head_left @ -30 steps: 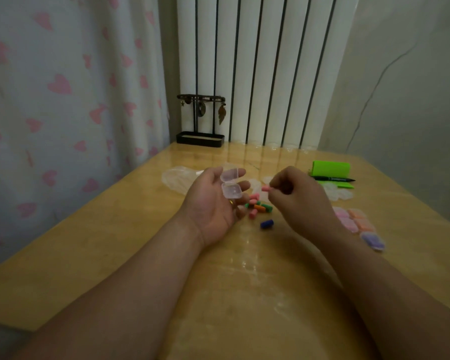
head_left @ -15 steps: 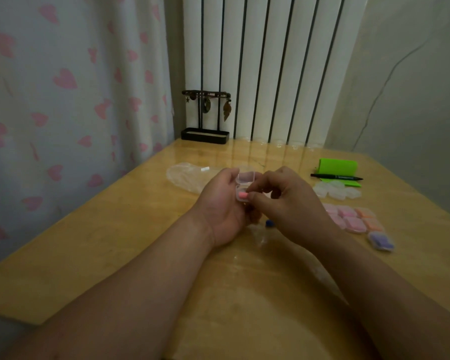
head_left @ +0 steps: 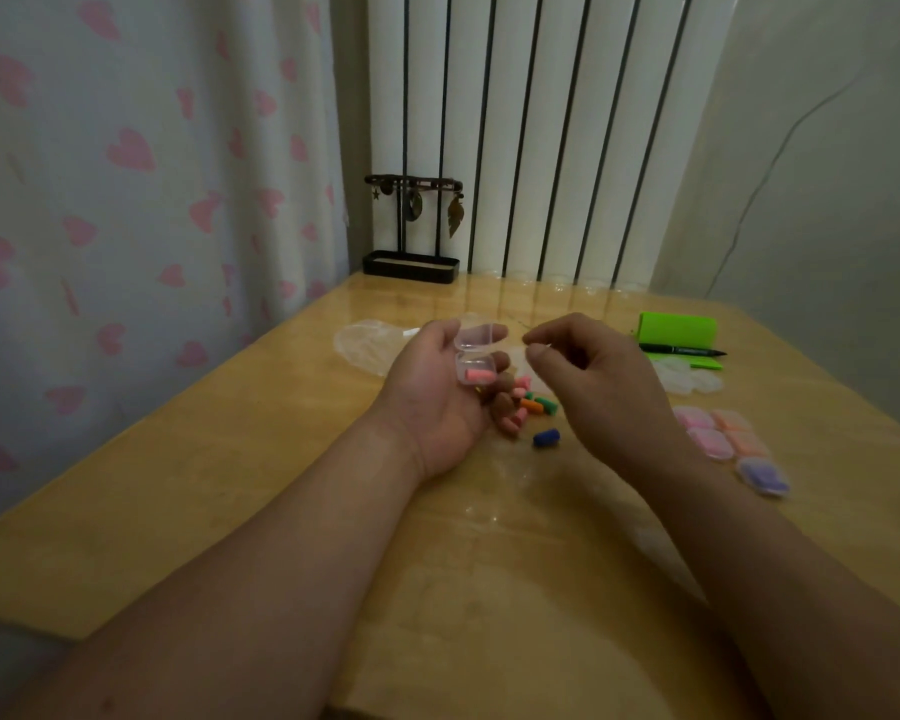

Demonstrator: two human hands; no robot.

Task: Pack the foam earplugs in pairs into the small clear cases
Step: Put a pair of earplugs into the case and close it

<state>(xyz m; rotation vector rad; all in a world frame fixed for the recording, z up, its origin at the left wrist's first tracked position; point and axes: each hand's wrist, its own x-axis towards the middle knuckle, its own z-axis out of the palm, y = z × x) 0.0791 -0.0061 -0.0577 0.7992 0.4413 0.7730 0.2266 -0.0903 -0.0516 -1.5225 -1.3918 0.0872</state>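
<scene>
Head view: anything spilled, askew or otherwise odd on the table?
Nothing damaged or spilled. One blue earplug lies apart from the loose pile; the open case in the left hand holds a single pink plug so far.

Wooden table (head_left: 230, 485) bears loose earplugs (head_left: 533, 405), filled cases (head_left: 713, 439), pen (head_left: 681, 350), perhaps a bag (head_left: 365, 343).

I see the small case (head_left: 476, 356) sitting in the left hand (head_left: 427, 402), one earplug (head_left: 478, 375) inside it, and the right hand (head_left: 598, 387) just to its right. Loose earplugs (head_left: 533, 402) lie on the table (head_left: 230, 485) between the hands, a lone earplug (head_left: 545, 438) nearer the camera. Filled cases (head_left: 723, 433) lie right of the right hand, with empty cases (head_left: 689, 376), pen (head_left: 681, 349) and box (head_left: 677, 328) behind them. A plastic bag (head_left: 367, 343) lies behind the left hand, and the jewellery stand (head_left: 411, 265) is at the far edge
</scene>
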